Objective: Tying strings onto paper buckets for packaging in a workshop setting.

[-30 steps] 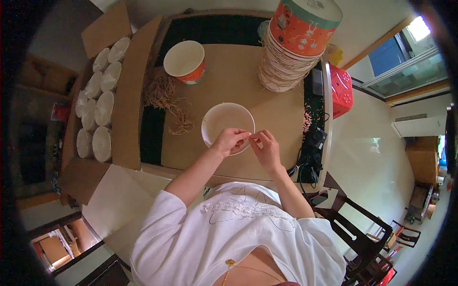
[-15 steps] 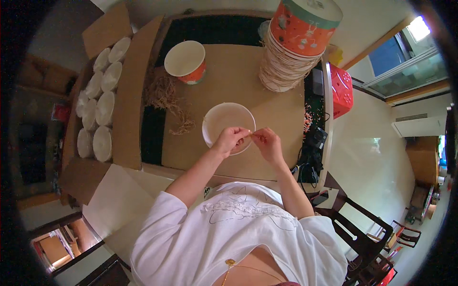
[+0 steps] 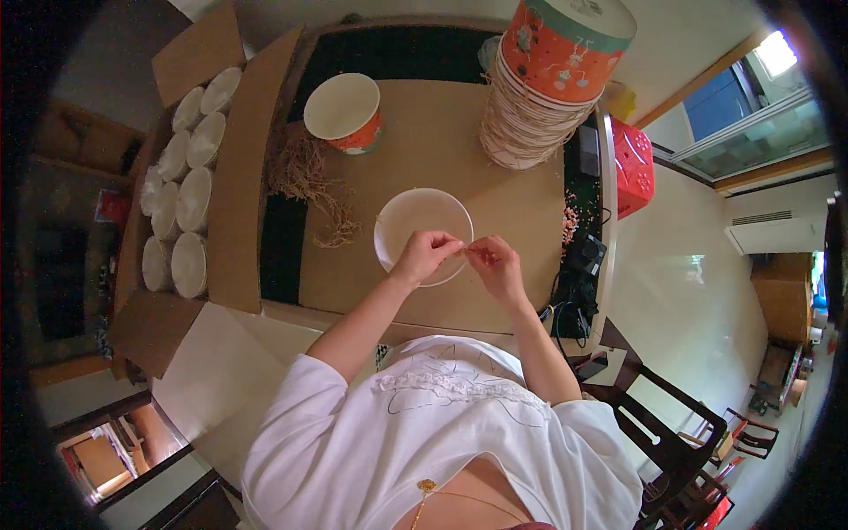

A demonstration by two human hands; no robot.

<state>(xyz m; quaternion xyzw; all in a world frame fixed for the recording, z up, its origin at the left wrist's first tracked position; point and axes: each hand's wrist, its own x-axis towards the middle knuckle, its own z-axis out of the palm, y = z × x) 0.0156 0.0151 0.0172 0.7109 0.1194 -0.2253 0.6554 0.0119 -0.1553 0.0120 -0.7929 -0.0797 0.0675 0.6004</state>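
A white paper bucket [image 3: 415, 216] stands mouth up in front of me on the cardboard sheet. Over its near right rim, my left hand [image 3: 428, 254] is closed in a pinch. My right hand [image 3: 497, 267] pinches just beside it, the fingertips of both almost meeting. Something small and tan shows between the fingertips, too small to make out. Beyond to the left lies a tangled heap of tan paper cord [image 3: 305, 170], with loose strands trailing toward the bucket. Another bucket, orange with a white inside [image 3: 344, 110], stands behind the heap.
At the far right rises a tall stack of buckets [image 3: 534, 132], wound with tan cord. A cardboard box [image 3: 234, 194] on the left holds several stacks of wrapped white containers. Small pink bits [image 3: 570, 221], a black device and cables lie along the right table edge, near a red stool [image 3: 632, 168].
My fingertips have shifted very slightly at the bucket's rim, still pinched close together. The objects around them stay in place.
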